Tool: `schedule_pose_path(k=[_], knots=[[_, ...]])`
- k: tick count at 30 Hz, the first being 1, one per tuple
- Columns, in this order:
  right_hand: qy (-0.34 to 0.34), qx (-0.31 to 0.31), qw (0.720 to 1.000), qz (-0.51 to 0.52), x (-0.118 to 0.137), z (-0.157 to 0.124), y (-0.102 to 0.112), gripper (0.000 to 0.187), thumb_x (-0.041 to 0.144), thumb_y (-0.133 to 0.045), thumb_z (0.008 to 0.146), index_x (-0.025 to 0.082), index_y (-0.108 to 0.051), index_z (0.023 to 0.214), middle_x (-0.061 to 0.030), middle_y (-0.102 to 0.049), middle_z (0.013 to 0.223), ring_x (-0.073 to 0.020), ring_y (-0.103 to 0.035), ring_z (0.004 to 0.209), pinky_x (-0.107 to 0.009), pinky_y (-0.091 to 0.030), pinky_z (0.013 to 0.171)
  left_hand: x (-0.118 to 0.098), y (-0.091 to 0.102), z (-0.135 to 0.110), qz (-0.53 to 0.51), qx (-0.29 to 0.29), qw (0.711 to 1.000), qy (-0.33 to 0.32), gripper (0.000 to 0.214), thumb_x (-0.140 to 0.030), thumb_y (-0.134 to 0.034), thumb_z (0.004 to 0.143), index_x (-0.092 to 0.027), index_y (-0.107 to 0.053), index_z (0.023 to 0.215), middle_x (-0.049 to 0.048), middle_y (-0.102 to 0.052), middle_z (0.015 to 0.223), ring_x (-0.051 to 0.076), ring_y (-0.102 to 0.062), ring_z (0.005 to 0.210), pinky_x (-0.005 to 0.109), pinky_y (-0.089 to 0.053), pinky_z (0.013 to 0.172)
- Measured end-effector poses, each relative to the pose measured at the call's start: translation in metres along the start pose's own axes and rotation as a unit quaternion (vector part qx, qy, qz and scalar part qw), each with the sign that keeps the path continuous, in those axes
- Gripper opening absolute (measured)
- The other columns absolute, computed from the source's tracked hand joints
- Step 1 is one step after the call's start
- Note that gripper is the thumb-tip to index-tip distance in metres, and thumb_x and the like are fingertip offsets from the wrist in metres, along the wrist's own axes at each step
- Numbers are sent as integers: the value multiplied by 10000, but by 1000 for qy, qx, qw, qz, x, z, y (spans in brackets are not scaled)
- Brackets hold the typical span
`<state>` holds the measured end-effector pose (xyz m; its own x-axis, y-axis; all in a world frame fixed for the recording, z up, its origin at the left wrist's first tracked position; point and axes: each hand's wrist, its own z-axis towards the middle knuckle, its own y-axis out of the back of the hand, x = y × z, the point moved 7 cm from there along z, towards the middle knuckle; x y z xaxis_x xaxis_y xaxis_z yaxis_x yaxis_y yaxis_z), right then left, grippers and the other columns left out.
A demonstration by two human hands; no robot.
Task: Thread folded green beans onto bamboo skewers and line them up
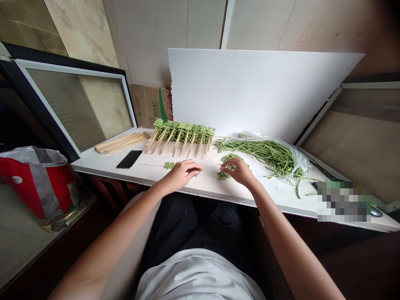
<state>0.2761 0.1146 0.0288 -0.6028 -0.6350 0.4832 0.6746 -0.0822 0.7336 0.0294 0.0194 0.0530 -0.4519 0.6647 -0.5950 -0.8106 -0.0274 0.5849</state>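
Observation:
My left hand [180, 176] pinches a short cut piece of green bean [198, 170] at its fingertips, above the white tabletop [150, 171]. My right hand [238, 171] curves over a loose heap of cut yardlong beans [226, 166], its fingertips among the pieces. Whether those fingers grip anything is hidden. Behind my hands, a row of wooden skewers threaded with bean pieces [180, 136] lies side by side. A small clump of cut beans [169, 165] sits left of my left hand. Long uncut beans [259, 155] lie on a clear plastic bag to the right.
A bundle of bare wooden skewers [121, 142] and a black smartphone [129, 159] lie at the table's left end. A white board [250, 91] stands along the back edge. A pixelated patch [343, 201] covers the front right. A red bucket [40, 183] stands on the floor at left.

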Motion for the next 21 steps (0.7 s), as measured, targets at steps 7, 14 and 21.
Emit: schedule_pose_path(k=[7, 14, 21], knots=[[26, 79, 982, 171, 81, -3, 2, 423, 601, -758, 893, 196, -803, 1003, -108, -799, 1059, -219, -738, 884, -338, -569, 750, -10, 0, 1, -14, -67, 997, -23, 267, -230, -813, 902, -186, -795, 1165, 78, -753, 997, 191, -747, 890, 326, -632, 862], [62, 90, 981, 157, 109, -11, -7, 353, 541, -683, 968, 210, -808, 973, -70, -804, 950, -187, -696, 806, -322, -535, 740, -22, -5, -1, 25, -67, 995, -76, 299, -184, -794, 915, -196, -748, 1211, 74, -771, 983, 193, -756, 888, 309, -632, 827], [35, 72, 981, 179, 99, -8, 1, 340, 520, -688, 958, 194, -780, 943, -67, -782, 932, -185, -674, 801, -316, -534, 720, -21, 10, 0, 67, -73, 992, -74, 191, -235, -783, 938, -190, -773, 1123, 92, -796, 1045, 220, -766, 936, 330, -605, 864]])
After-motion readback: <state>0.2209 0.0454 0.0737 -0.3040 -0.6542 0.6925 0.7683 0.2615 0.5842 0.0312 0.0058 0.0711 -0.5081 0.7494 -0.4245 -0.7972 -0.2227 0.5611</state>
